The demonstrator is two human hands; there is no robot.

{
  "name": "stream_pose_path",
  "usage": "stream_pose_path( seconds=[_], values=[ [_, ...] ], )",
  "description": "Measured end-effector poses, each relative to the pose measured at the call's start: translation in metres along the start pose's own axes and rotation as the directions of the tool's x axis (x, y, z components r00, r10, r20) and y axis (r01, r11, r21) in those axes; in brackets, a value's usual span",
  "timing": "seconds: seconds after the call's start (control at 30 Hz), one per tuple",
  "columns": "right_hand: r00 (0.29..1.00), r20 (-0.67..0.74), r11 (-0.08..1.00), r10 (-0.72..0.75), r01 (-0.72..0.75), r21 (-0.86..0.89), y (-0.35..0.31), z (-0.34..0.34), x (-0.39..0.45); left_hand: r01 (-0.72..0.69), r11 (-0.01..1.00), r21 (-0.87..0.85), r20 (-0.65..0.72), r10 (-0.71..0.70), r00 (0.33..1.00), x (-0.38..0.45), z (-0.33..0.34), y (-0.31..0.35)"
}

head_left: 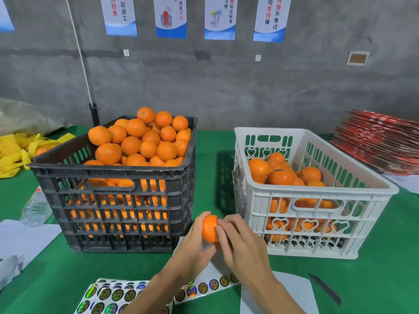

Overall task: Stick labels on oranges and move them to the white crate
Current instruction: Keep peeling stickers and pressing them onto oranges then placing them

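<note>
A fruit-packing workshop is indicated: bare concrete wall [226,87] hung w/ 4 work-rule posters [171,17], green-covered table [56,275], 2 crates of oranges [140,141], label sheets [108,295], stacked red cartons [381,141].

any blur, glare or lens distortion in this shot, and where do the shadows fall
Head view: wide-angle bending bows the wall and posters; the red stack at the right edge is smeared; the sticker sheets show rainbow glare; the white crate throws a slatted shadow leftward onto the green table; both hands and the orange are sharp.
</note>
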State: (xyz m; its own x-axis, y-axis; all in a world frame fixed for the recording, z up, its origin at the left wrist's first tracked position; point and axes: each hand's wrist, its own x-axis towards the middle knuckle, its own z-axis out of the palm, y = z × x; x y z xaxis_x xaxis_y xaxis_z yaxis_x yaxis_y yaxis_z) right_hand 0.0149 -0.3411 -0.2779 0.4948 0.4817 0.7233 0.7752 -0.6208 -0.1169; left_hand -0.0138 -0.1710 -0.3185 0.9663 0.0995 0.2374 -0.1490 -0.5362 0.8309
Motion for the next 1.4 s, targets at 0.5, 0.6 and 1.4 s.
stream_pose_path(
  seconds=[0.5,0.6,1.4],
  values=[
    [0.915,-0.08,0.911,0.395,-0.401,-0.099,0.027,-0.103,0.127,-0.358,0.737,0.572,-0.189,0.544,0.818,0.081,-0.071,0.172],
    [0.922,-0.077,0.904,0.381,-0.388,-0.177,0.049,-0.101,0.133,-0.143,0.768,0.625,-0.293,0.4,0.868,0.116,-0.111,0.163],
    [0.998,-0.065,1.0,0.009,-0.009,0.008,0.031,-0.066,0.15,-0.086,0.861,0.501,-0.473,0.355,0.806,0.169,-0.182,0.172]
  ],
)
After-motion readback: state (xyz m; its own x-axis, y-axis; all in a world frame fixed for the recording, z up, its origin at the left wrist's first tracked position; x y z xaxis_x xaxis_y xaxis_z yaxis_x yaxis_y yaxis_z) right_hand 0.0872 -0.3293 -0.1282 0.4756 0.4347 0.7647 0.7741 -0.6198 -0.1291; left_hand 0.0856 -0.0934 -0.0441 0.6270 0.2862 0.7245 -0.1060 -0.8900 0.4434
